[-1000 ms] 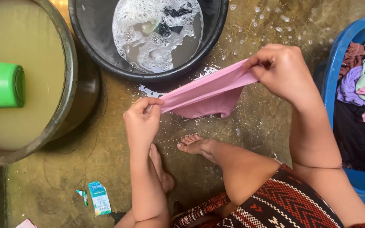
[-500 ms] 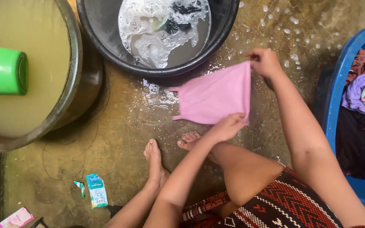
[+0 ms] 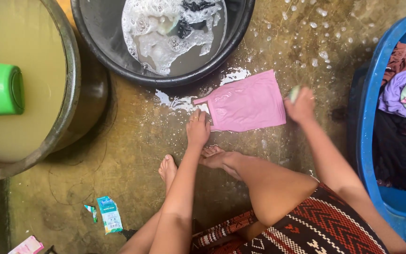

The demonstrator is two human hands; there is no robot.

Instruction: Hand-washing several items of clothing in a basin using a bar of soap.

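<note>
Two hands: left hand (image 3: 198,128) flat, fingers spread, pinning pink cloth (image 3: 250,102) at its 9 o'clock edge; right hand (image 3: 300,104) curled round small pale lump, prob. soap, at cloth's 3.
Change: cloth was held up a sec ago, now spread flat on wet floor (image 3: 132,155) — set for scrubbing, I'd say.
Edges: black basin (image 3: 109,51) at 12, blue tub (image 3: 370,89) at 3, feet at 6.
Room: open floor toward 7.

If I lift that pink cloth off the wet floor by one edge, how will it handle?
The pink cloth will probably be floppy: it lies thin and flat. It looks wet, with suds on the floor beside it, so likely heavy, clinging and dripping. The left hand pins its corner; the right hand grips something small, possibly soap.
</note>
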